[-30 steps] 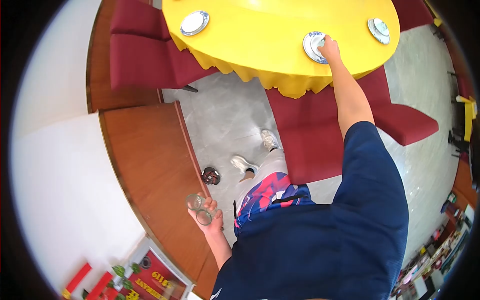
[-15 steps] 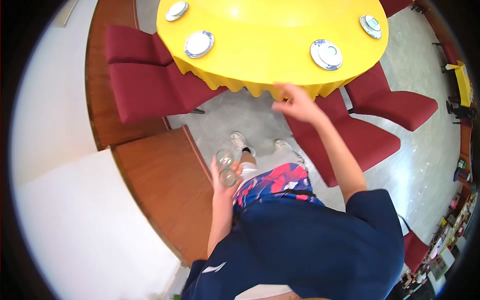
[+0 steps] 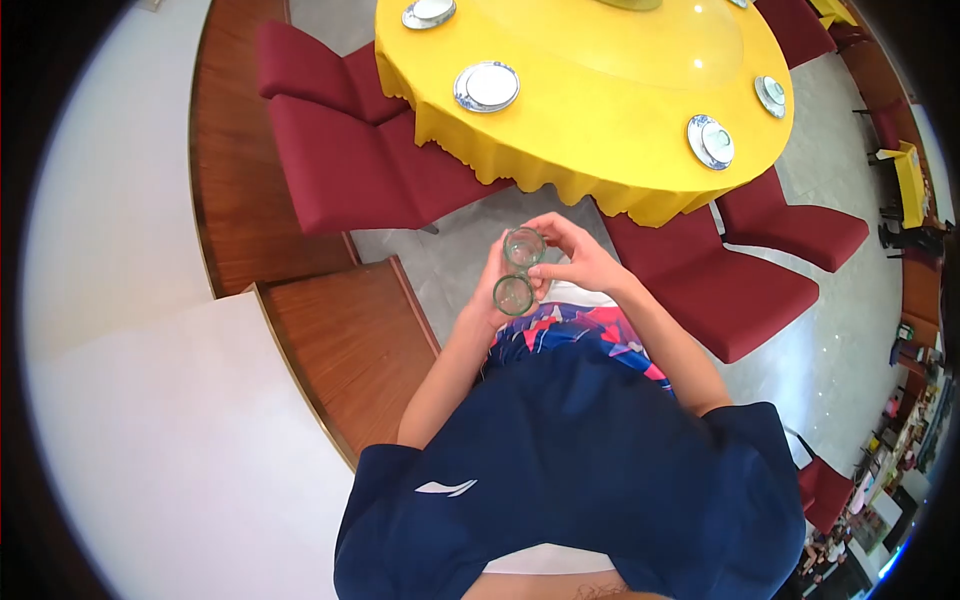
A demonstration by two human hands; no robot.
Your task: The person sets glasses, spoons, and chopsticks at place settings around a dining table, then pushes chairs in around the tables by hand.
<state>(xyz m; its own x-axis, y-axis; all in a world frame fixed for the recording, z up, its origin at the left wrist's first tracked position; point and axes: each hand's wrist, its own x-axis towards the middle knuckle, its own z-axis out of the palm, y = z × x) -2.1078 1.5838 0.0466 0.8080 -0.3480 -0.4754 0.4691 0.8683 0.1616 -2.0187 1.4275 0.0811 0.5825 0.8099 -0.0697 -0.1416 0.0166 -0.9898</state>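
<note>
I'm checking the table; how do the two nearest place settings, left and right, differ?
The left setting shows no glass; the right setting has a clear glass on top. The left setting's neighbour shows no glass either, while the right setting's neighbour has one. Both stack a smaller white dish on a blue-patterned plate, upon the yellow tablecloth.

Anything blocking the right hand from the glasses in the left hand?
Nothing visible. The right hand appears to touch the farther drinking glass; the nearer drinking glass sits beside it in the left hand.
</note>
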